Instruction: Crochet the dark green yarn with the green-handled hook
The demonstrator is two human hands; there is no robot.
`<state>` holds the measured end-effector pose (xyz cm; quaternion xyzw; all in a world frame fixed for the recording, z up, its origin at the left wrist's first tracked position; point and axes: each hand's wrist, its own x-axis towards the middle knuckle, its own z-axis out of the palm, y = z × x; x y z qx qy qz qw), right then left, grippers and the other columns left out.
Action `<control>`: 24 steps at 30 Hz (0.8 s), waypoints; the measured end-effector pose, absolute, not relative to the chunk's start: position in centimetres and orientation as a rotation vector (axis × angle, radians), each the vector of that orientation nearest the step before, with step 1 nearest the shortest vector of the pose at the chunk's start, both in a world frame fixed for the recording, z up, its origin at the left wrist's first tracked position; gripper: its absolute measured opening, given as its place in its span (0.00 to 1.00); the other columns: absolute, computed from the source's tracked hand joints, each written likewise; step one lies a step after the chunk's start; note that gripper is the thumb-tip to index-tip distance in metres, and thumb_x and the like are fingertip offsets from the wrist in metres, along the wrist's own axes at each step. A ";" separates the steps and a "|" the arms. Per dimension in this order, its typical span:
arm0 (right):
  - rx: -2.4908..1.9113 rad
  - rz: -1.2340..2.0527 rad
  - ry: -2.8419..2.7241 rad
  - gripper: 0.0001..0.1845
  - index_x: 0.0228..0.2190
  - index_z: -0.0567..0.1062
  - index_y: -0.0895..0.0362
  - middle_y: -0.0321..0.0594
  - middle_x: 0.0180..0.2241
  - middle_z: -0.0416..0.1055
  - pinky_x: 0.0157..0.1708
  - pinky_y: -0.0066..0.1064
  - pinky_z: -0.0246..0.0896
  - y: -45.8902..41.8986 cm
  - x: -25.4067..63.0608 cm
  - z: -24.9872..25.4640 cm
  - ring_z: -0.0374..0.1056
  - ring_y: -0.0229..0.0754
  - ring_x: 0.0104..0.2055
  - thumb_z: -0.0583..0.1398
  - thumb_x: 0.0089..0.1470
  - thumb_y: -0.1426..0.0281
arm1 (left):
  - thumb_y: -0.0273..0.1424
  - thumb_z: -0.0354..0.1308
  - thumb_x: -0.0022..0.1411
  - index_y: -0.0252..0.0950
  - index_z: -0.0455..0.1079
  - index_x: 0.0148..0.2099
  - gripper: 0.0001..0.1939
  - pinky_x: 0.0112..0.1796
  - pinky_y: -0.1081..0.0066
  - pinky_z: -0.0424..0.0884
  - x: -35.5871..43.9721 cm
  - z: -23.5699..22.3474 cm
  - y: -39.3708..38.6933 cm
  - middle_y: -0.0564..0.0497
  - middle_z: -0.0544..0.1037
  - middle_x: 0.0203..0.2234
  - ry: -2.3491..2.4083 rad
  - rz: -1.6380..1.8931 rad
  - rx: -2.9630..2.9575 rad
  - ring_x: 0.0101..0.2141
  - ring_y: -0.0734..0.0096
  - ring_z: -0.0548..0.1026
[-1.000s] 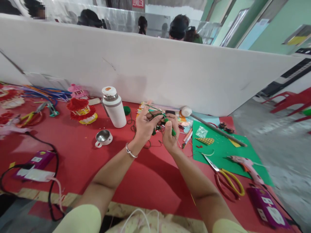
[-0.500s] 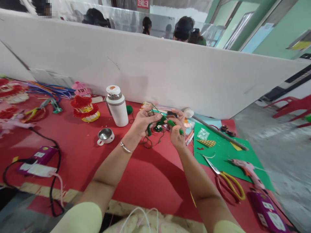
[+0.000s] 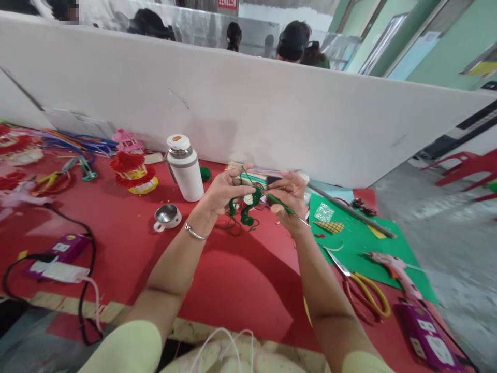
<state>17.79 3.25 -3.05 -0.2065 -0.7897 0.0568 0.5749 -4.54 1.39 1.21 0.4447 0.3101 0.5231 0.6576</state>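
Observation:
Pinched in my left hand (image 3: 227, 192) is a narrow strip of dark green crochet work (image 3: 248, 210), curling down below the fingers. A strand of green yarn runs up over that hand's raised finger. My right hand (image 3: 289, 197) closes round a crochet hook with a green grip (image 3: 281, 203); its metal end sticks out towards the wrist. The hook's tip meets the crochet piece between the two hands, though the exact stitch is too small to make out. A green yarn ball (image 3: 205, 174) lies behind the left wrist, partly hidden by the white thermos (image 3: 185, 168).
A metal-lined cup (image 3: 167, 216) stands left of my arm. To the right, scissors (image 3: 355, 285) and a pink glue gun (image 3: 396, 272) lie by a green sheet (image 3: 411, 264). Purple power strips (image 3: 425, 336) sit at both sides. A white partition (image 3: 272, 114) closes off the back.
My right hand has turned, so the hook now slants down to the right. The crochet strip hangs lower and shows more. My hands have spread slightly apart.

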 end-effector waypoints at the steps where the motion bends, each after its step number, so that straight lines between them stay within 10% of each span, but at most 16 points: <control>1: -0.511 0.130 -1.864 0.23 0.43 0.82 0.45 0.45 0.58 0.62 0.39 0.43 0.80 3.2 17.9 -3.0 0.75 0.46 0.45 0.58 0.62 0.43 | 0.27 0.78 0.45 0.35 0.69 0.68 0.47 0.18 0.78 0.55 -4.6 1.2 1.4 0.53 0.81 0.27 0.705 1.179 1.009 0.16 0.85 0.63; 24: -0.513 0.489 -1.874 0.13 0.38 0.86 0.45 0.39 0.63 0.64 0.51 0.48 0.78 1.7 19.0 -1.3 0.73 0.47 0.51 0.62 0.66 0.55 | 0.24 0.73 0.44 0.29 0.76 0.59 0.36 0.19 0.78 0.54 -4.8 2.3 0.7 0.61 0.71 0.17 0.643 1.135 1.058 0.15 0.85 0.60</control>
